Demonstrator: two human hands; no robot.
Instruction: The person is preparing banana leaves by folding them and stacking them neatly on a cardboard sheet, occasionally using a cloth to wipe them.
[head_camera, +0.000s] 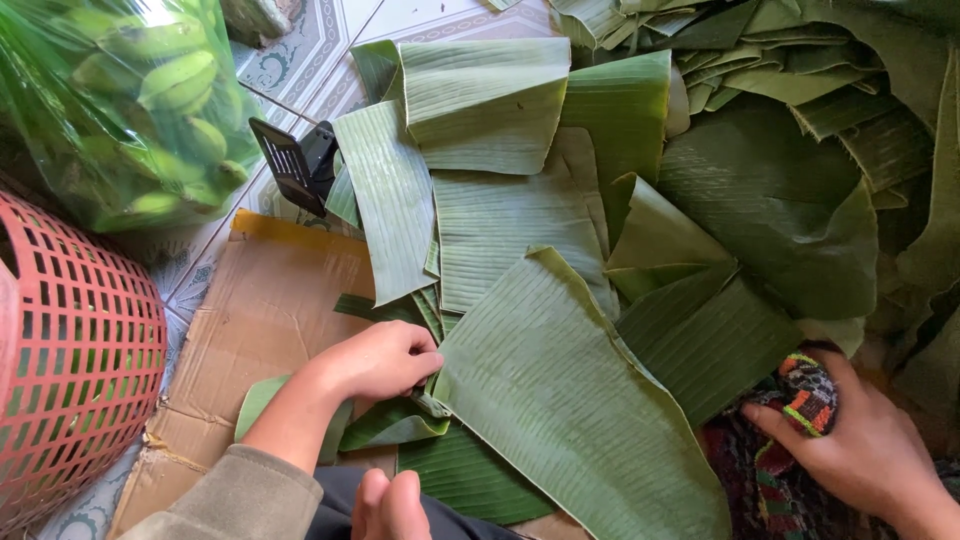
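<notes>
Green and ribbed, a large banana leaf (570, 400) is seen from the head camera lying just beside the left hand (385, 358), spreading away from it to the right and toward the viewer; its long axis runs on a diagonal from the pointed upper edge, beyond the knuckles, down to the lower right. The left hand is the nearer of the two: its fingers are curled together and pinched on the leaf's left edge, at the corner where a small folded strip of leaf (395, 425) lies beneath the wrist.

On the far side of the same leaf, the right hand (870, 455) is closed on a bundled multicoloured cloth (790, 440), the thumb pressed over the woven rim; the cloth touches the leaf's right margin or sits just beside it, which of the two cannot be told.

Beyond both hands more banana leaves (500, 170) are piled in overlapping sheets. Flattened cardboard (260, 310) lies under the left forearm. Left of that arm stands a red plastic basket (80, 340), and beyond it a clear bag of green bananas (150, 90).
</notes>
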